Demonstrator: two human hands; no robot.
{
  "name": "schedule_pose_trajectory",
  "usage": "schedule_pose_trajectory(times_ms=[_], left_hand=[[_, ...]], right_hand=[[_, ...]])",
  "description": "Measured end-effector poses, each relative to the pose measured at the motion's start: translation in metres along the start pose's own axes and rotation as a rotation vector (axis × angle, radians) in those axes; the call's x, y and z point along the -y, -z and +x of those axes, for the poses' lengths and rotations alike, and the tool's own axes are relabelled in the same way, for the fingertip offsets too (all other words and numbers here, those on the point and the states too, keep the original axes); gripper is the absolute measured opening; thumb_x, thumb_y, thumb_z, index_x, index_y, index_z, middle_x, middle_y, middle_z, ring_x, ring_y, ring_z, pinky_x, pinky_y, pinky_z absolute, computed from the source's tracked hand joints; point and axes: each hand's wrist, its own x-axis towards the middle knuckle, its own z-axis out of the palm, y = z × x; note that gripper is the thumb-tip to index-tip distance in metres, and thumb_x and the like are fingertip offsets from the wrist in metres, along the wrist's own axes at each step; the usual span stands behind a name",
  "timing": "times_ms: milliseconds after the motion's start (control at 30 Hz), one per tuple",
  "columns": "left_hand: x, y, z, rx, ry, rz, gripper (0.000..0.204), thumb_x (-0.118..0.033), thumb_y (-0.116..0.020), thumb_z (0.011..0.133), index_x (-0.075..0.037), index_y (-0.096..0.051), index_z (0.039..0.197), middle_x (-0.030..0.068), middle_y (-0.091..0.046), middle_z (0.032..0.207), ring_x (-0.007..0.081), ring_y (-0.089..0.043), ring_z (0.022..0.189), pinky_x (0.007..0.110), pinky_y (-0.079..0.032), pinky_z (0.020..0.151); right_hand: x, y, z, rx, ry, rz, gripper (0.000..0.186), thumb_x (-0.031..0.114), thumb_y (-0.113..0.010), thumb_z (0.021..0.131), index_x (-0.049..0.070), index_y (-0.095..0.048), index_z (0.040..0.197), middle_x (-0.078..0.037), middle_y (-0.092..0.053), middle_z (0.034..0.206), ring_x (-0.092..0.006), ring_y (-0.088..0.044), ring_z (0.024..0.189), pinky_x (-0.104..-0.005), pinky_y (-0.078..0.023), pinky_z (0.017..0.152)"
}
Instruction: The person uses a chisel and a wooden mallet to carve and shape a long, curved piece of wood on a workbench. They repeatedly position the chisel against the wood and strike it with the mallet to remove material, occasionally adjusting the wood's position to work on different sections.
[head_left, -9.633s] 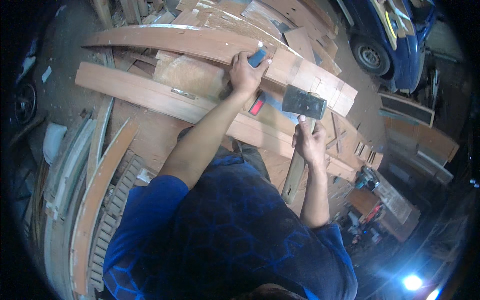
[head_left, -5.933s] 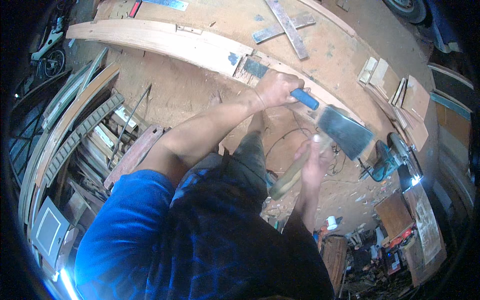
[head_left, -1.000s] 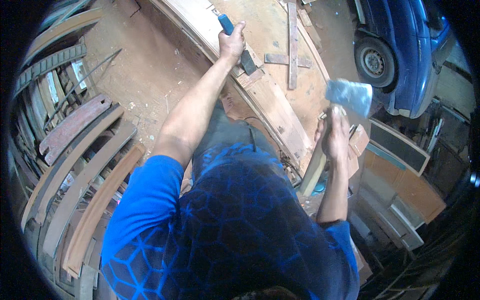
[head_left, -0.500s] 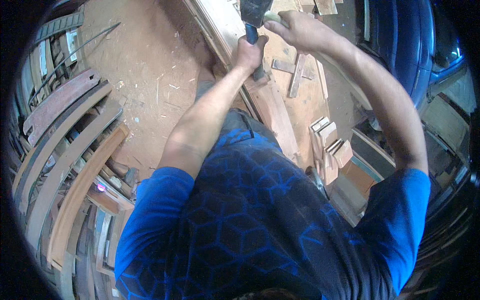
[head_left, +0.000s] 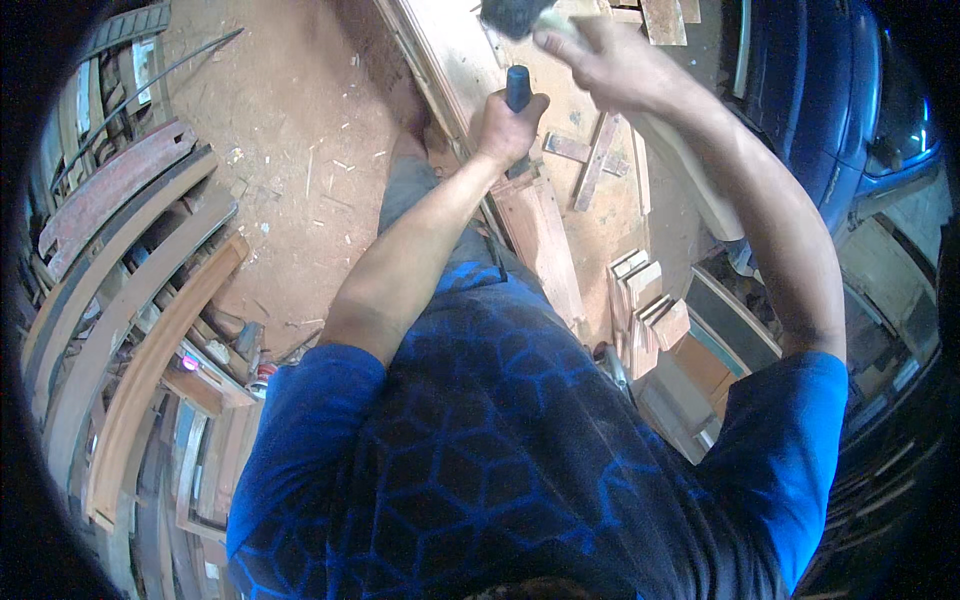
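Observation:
My left hand (head_left: 508, 130) is wrapped round the blue handle of a chisel (head_left: 517, 90), held upright. Its dark blade runs down below my fist to a reddish wooden piece (head_left: 540, 218), where the tip is hard to make out. Up and to the right, my right hand (head_left: 615, 65) grips the pale handle of a mallet (head_left: 514, 14). The dark mallet head is blurred, partly cut off by the top edge, and stands apart from the chisel's handle end.
Two crossed wooden strips (head_left: 597, 160) lie right of the chisel on a light work surface (head_left: 620, 225). Stacked wooden blocks (head_left: 645, 305) stand nearer me. Long boards (head_left: 150, 370) fill the left side. A blue vehicle (head_left: 815, 110) stands at the right. Wood shavings litter the floor (head_left: 290, 190).
The mallet head has moved off the chisel's handle end, leaving a gap between them. My left hand and the chisel appear slightly lower in the view.

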Motion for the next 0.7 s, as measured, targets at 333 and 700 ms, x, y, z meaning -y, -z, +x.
schedule_pose_trajectory(times_ms=[333, 700], left_hand=[[0.024, -0.007, 0.006, -0.043, 0.045, -0.012, 0.037, -0.04, -0.073, 0.083, -0.004, -0.067, 0.076, 0.0115, -0.068, 0.071, 0.025, -0.068, 0.071, 0.042, -0.05, 0.069], [0.016, -0.005, 0.023, -0.01, 0.005, 0.022, 0.042, -0.045, -0.07, 0.086, -0.004, -0.07, 0.081, 0.0148, -0.07, 0.075, 0.0312, -0.071, 0.079, 0.043, -0.052, 0.076]], right_hand=[[-0.034, -0.031, 0.008, 0.126, 0.111, 0.006, 0.07, 0.058, -0.048, 0.102, -0.01, -0.065, 0.104, -0.021, -0.068, 0.067, -0.027, -0.071, 0.055, -0.0424, -0.058, 0.059], [0.023, 0.069, -0.028, -0.041, 0.005, 0.4, 0.038, 0.037, -0.051, 0.108, 0.0, -0.058, 0.102, 0.0, -0.052, 0.063, -0.0114, -0.054, 0.05, -0.0287, -0.048, 0.047]])
